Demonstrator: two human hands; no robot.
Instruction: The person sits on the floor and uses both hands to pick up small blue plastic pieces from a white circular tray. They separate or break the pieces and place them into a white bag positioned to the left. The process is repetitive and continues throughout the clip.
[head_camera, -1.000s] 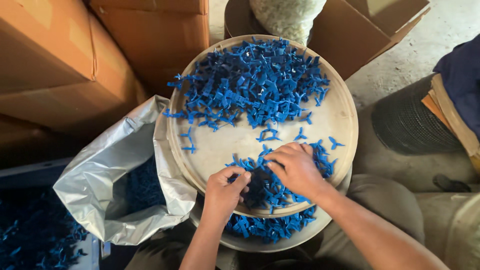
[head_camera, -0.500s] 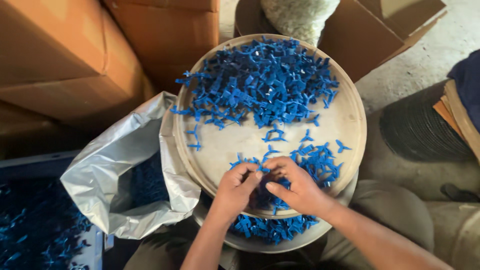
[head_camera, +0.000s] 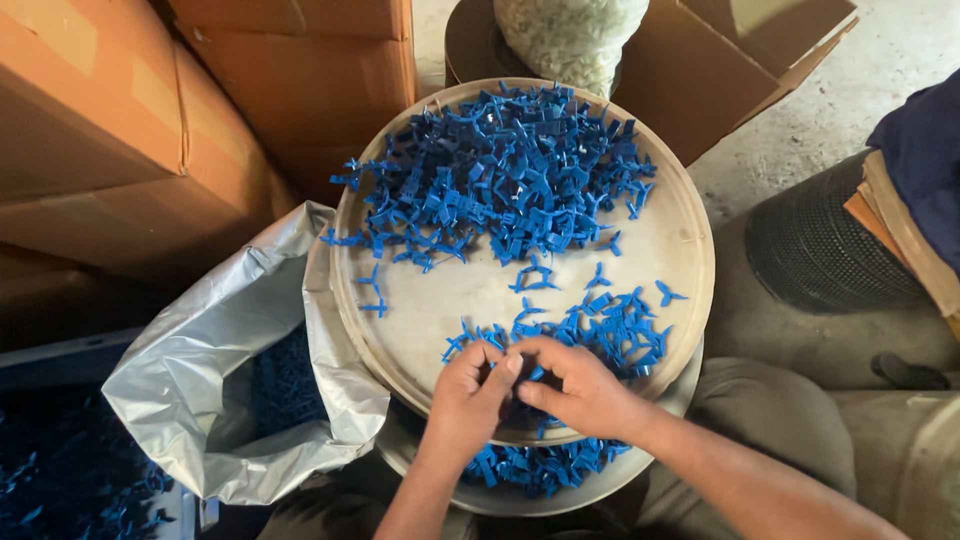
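Note:
A round pale tray (head_camera: 672, 238) carries a big heap of small blue plastic pieces (head_camera: 500, 175) at its far side and a smaller cluster (head_camera: 612, 320) near me. My left hand (head_camera: 468, 398) and my right hand (head_camera: 580, 385) meet at the tray's near edge, fingertips pinched together on a small blue piece among the near cluster. Below the tray's near rim, more blue pieces (head_camera: 540, 465) lie on a lower round plate (head_camera: 440, 475).
A silver foil bag (head_camera: 200, 385) with blue pieces inside gapes open left of the tray. Cardboard boxes (head_camera: 120, 130) stand at left and behind. A clear bag of pale parts (head_camera: 570, 35) sits beyond the tray. A black cylinder (head_camera: 830, 250) stands at right.
My two hands came together at the tray's near edge; the left hand moved right and up toward the right hand. The view shifted slightly.

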